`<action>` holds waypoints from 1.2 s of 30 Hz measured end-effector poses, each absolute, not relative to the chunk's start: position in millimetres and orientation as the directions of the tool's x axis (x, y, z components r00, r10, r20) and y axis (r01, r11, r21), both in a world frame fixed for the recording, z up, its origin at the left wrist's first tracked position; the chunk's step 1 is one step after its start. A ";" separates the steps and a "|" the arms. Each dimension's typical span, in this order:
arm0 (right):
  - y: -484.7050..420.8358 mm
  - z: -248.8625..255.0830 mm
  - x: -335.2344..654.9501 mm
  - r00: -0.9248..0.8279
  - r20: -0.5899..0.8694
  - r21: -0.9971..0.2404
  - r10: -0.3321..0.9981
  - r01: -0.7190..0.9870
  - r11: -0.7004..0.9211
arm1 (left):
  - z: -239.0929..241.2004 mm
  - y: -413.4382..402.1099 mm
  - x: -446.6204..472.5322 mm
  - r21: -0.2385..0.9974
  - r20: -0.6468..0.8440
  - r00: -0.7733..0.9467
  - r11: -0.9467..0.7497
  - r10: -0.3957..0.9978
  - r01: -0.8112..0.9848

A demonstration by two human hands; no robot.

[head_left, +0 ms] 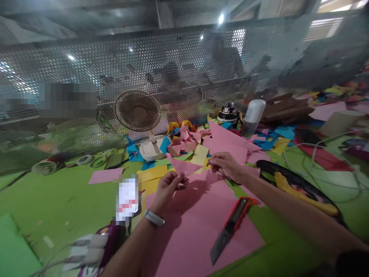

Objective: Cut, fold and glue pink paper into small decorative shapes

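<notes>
A folded piece of pink paper (184, 166) is pinched by my left hand (170, 184), which has a pale watch band at the wrist. My right hand (226, 165) is just right of the paper's pointed end, fingers curled together. Whether anything is between those fingers is hidden. Under both hands lies a large pink sheet (190, 231). A red and black box cutter (232, 227) rests on it with the blade end toward me. Behind the hands are a small yellow paper piece (200, 154) and a heap of pink folded scraps (184, 140).
A small fan (138, 111) stands at the back. Beyond it rises a perforated metal screen (95, 61), with people behind. A phone (127, 200) and a power strip (98, 246) are at left. At right lie a black tray (311, 192), a white-capped bottle (253, 115) and loose cables (317, 146).
</notes>
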State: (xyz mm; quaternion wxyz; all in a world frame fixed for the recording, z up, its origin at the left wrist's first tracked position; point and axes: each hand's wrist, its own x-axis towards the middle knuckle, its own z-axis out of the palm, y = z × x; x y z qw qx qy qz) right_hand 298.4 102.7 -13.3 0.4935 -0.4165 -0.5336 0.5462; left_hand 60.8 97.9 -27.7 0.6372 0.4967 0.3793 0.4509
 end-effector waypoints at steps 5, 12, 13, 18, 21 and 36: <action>97.0 -10.6 293.3 -0.347 -0.082 -0.996 0.934 0.003 -0.086 | -27.3 94.7 61.2 0.998 0.035 0.408 -0.007 0.912 -0.068; 92.8 -16.2 282.1 -0.480 0.017 -0.995 0.877 0.079 0.063 | -25.6 96.4 58.9 0.992 0.111 0.442 -0.069 0.890 -0.111; 93.3 -17.7 281.3 -0.458 0.043 -0.993 0.888 0.080 0.089 | -24.9 96.2 58.7 0.991 0.094 0.437 -0.042 0.894 -0.129; 93.8 -23.9 275.8 -0.370 0.149 -0.979 0.917 0.072 0.189 | -20.2 92.0 60.9 0.925 -0.041 0.532 0.234 0.846 -0.300; 92.2 -27.0 272.7 -0.353 0.168 -0.977 0.920 0.068 0.204 | -18.6 90.6 63.4 0.890 -0.076 0.505 0.287 0.860 -0.354; 73.0 -18.0 269.8 -0.327 0.353 -0.679 0.877 0.555 0.480 | -22.6 93.6 63.2 0.992 -0.082 0.387 0.114 0.919 -0.062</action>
